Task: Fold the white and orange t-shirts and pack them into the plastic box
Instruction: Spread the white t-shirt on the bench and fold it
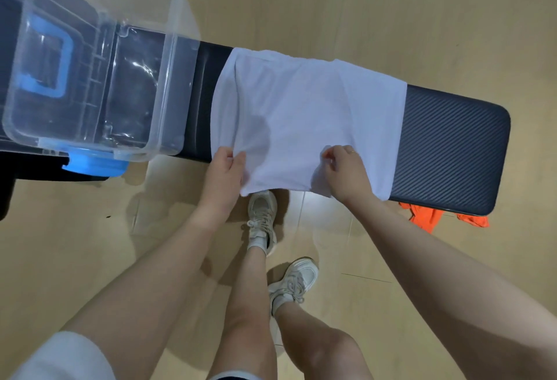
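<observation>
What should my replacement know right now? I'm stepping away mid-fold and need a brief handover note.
Left hand and right hand each pinch the near edge of the white shirt.
White shirt lies across the bench, partly folded, near edge hanging off.
Orange shirt is on the floor under the bench, unfolded.
Box sits open on the bench, nothing visible inside.
Left: finish white, fold orange, pack both.

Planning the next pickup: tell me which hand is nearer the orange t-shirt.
Right. The right hand is nearer the orange t-shirt; the left hand is farther, toward the plastic box.
</observation>
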